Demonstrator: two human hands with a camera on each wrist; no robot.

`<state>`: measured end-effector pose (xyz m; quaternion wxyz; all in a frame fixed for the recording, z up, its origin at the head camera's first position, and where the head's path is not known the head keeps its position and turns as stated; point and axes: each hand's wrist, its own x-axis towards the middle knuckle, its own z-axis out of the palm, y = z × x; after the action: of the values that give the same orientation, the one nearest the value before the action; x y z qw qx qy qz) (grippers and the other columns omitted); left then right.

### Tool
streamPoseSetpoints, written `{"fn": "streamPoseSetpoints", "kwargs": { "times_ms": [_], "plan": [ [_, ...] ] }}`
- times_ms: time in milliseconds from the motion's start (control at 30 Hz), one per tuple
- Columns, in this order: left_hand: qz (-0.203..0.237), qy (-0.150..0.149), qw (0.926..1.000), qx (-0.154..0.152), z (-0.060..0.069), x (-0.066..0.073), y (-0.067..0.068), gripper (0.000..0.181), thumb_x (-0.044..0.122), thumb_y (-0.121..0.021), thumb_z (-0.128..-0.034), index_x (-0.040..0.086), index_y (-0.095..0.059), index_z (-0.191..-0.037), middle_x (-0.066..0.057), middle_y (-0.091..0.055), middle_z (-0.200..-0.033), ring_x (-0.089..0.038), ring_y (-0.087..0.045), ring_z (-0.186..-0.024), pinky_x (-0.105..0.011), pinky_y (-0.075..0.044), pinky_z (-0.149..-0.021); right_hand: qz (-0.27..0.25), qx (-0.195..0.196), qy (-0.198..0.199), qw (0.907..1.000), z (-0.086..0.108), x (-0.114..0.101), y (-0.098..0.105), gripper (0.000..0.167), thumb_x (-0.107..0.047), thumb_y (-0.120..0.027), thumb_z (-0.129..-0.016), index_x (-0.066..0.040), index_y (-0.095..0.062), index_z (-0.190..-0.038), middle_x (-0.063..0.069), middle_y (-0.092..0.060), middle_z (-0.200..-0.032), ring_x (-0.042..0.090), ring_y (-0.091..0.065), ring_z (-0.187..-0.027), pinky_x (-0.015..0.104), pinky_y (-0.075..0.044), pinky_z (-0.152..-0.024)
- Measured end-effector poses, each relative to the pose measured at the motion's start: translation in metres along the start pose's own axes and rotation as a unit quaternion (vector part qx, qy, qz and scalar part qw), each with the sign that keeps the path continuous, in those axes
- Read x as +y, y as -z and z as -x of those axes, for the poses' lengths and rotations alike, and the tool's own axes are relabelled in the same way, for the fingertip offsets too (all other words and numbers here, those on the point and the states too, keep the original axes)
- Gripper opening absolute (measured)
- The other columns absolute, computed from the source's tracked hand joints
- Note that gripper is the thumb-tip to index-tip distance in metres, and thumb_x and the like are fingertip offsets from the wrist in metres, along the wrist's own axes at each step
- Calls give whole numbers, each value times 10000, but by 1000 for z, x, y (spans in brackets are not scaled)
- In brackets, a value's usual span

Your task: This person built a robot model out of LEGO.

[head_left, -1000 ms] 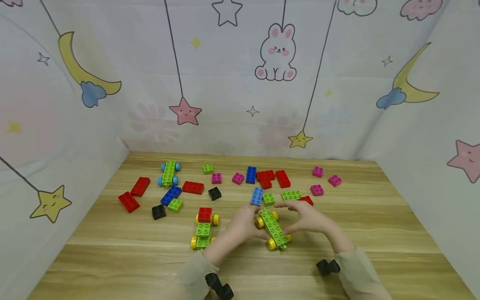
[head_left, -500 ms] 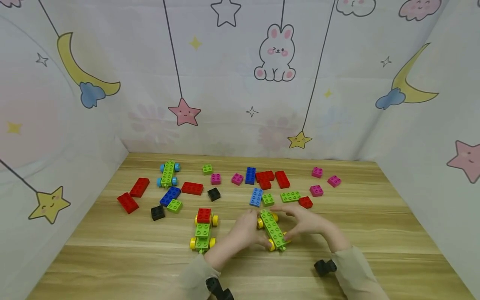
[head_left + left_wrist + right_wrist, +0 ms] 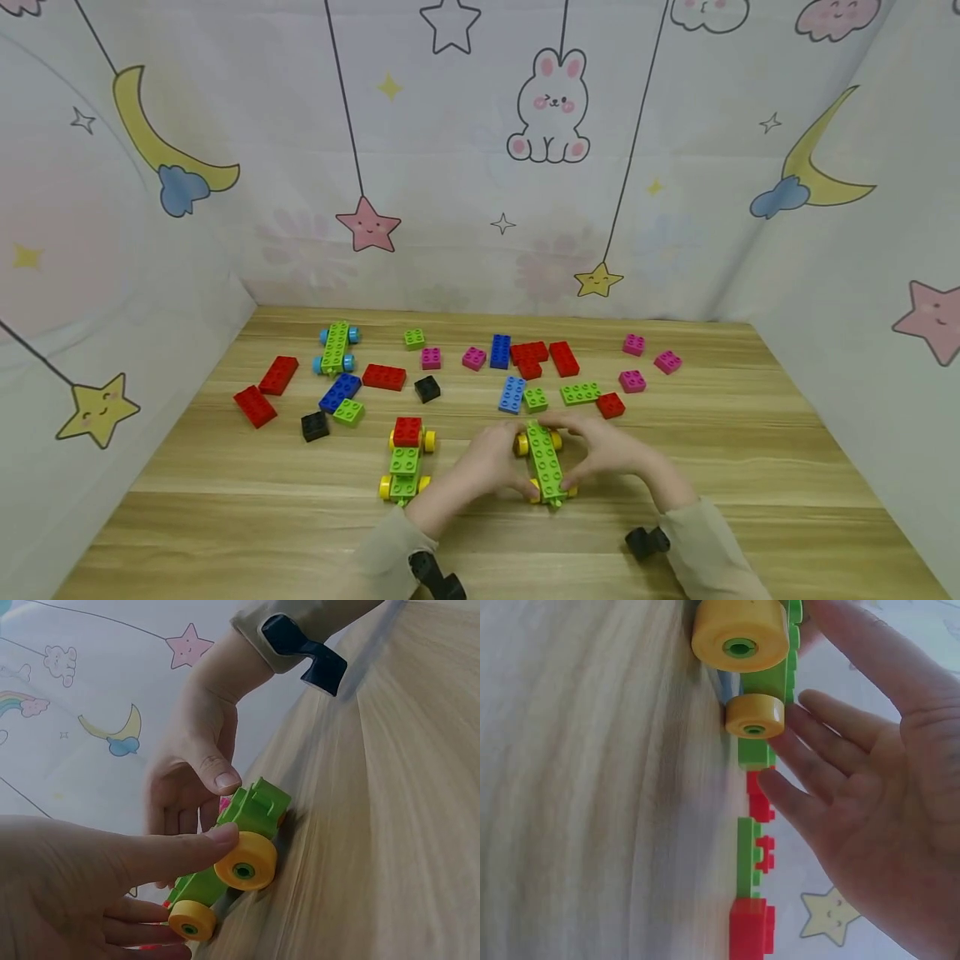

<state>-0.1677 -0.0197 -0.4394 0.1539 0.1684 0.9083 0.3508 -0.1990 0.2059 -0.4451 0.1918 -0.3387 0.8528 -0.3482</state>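
Observation:
A green toy-brick car base [image 3: 546,463] with yellow wheels stands on the table between both hands. On its left side is my left hand [image 3: 491,462]; in the left wrist view, its thumb [image 3: 191,851] lies straight against one yellow wheel [image 3: 245,860] and its fingers reach toward the other wheel [image 3: 192,921]. My right hand [image 3: 611,450] arches along the opposite side, its thumb near the close end and its fingers toward the far end. Those fingers look extended in the right wrist view, beside a wheel [image 3: 755,716]. Neither hand wraps round the base.
Left of my left forearm stands a similar green car [image 3: 406,462] carrying a red brick [image 3: 408,432]. A green base with blue wheels [image 3: 337,346] sits farther back. Loose bricks, including a light-blue one [image 3: 512,395] and a red one [image 3: 611,405], lie beyond the hands.
The car base has turned between my hands, its length now pointing more straight away from me. Both hands have shifted slightly with it; the loose bricks have stayed put.

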Motion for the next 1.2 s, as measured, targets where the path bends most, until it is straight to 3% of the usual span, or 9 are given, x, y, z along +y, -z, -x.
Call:
{"fn": "streamPoseSetpoints", "kwargs": {
  "times_ms": [500, 900, 1200],
  "plan": [
    [-133, -163, 9995, -230, -2, -3, 5, 881, 232, -928, -641, 1, -517, -1386, -152, -547, -1395, -320, -504, -1292, -458, -438, -1067, 136, 136, 8, 9998, -2, -5, -1, 849, -291, -857, -743, -22, -445, -1434, 162, -491, -1445, 373, -493, -1280, 575, -399, -1068],
    [-23, -166, 9994, -318, -2, -4, 5, 878, 198, -928, -640, -7, -514, -1387, -154, -549, -1397, -307, -515, -1288, -450, -449, -1058, 108, -28, 61, 9999, -7, -7, 3, 787, -295, -841, -765, -21, -479, -1408, 162, -534, -1405, 355, -522, -1243, 573, -417, -1054],
    [-68, -210, 9991, -351, -1, -2, 6, 855, 196, -926, -645, 0, -524, -1373, -140, -567, -1371, -297, -539, -1250, -449, -471, -1031, 558, -25, 37, 9984, -16, -18, 14, 715, -293, -827, -785, -2, -522, -1363, 155, -577, -1359, 367, -535, -1233, 543, -449, -1033]
  ]
}}
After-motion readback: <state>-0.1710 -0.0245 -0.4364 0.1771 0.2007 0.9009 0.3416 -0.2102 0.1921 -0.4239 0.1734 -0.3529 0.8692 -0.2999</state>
